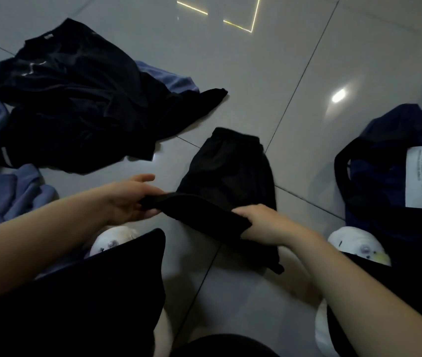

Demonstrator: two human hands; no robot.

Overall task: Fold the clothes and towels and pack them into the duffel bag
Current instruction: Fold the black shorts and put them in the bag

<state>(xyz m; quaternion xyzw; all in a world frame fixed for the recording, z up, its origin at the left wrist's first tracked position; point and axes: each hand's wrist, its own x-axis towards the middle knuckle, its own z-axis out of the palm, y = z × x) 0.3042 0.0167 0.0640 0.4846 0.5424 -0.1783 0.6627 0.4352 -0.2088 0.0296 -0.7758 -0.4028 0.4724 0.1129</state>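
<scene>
Black shorts (226,176): you have them flat on the grey tiled floor (269,73) between your knees, waistband away from you, near hem lifted and doubled over toward it.
Left hand (130,199): your thumb and fingers pinch the left end of the raised hem; the index finger points loosely outward.
Right hand (259,222): your fingers curl round the right end of the same hem, knuckles up.
Handling: the cloth sags between your two grips, so it looks light, limp and thin; it will likely slump unless both corners travel together, and it may slide on the glossy tile.
Where to hold: the hem corners, as you hold them now, look right for this fold; for the lift to the bag, a flat hand under the folded stack would probably keep it from opening.
Duffel bag (395,176): one, navy with dark straps and a white label, on the floor just right of the shorts.
Still to fold: a heap of black garments (76,104), too tangled to count, over lavender-blue cloths (6,197) showing in several places; their number cannot be told.
Slippers (356,240): two white, one by each knee.
</scene>
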